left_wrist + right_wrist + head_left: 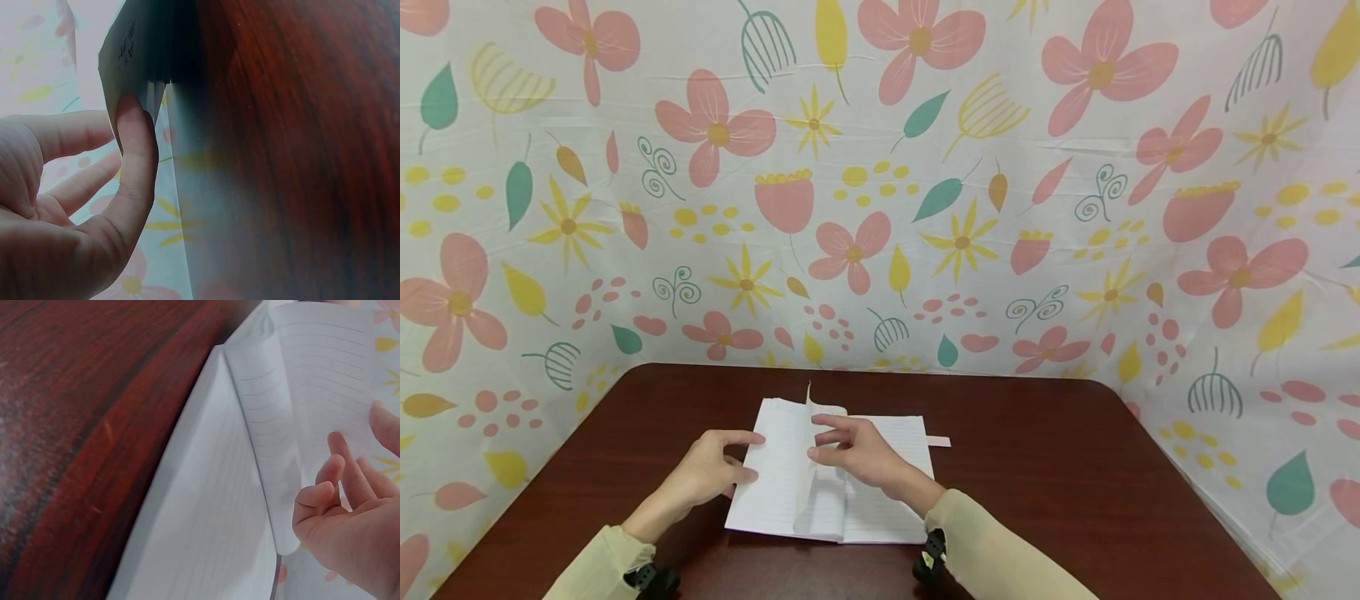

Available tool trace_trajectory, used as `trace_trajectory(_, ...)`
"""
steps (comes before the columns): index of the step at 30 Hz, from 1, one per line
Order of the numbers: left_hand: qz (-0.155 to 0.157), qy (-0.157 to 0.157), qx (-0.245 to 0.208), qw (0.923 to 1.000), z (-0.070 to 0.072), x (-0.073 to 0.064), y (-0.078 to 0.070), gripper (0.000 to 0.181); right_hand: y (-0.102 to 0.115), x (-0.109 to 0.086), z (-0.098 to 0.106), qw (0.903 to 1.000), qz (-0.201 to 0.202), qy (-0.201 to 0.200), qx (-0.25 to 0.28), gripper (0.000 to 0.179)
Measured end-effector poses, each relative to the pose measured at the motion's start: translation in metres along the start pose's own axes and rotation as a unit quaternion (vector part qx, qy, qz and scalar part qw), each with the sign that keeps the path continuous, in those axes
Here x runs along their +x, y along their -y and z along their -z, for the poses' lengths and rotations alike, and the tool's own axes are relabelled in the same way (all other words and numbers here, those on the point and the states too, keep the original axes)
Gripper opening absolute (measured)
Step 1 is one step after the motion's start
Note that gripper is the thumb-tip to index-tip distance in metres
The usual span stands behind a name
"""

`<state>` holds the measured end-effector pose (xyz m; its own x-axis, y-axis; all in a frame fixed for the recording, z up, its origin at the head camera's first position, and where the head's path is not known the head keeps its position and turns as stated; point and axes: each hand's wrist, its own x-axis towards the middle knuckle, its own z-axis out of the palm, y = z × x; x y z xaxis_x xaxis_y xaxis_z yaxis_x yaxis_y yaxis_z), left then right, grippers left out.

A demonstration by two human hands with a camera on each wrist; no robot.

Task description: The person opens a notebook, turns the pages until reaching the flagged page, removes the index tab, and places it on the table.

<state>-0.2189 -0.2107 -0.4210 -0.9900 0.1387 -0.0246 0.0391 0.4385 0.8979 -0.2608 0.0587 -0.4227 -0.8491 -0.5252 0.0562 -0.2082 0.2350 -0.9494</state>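
An open notebook [887, 479] with lined white pages lies on the table. My left hand [703, 471] grips its left edge; in the left wrist view a finger [137, 150] presses the cover [128, 62], which bears small dark writing. One loose page [805, 492] stands up and curls near the notebook's middle. Right beside that page is my right hand [861, 454], its fingers partly bent against or just behind it. In the right wrist view the curled page [322, 375] rises past the fingertips, and no pinch on it shows.
A dark reddish-brown table [1037, 475] holds the notebook. A pale pink strip [938, 442] sticks out from the notebook's right edge. Behind and at the sides hangs a white cloth [880, 250] printed with flowers and leaves.
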Motion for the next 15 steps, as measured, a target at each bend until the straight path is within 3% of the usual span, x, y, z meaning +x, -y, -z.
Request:
trace_trajectory(9,0.005,-0.001,-0.001,1.0,0.0002,0.0004,0.0007,0.049,-0.0032,-0.0009,-0.0083,0.9979,0.009,0.052,-0.038,0.047)
trace_trajectory(15,0.001,-0.006,-0.001,1.0,-0.0004,0.0009,0.0015,0.049,-0.003,0.0003,-0.011,0.9962,0.019,0.055,-0.064,0.051)
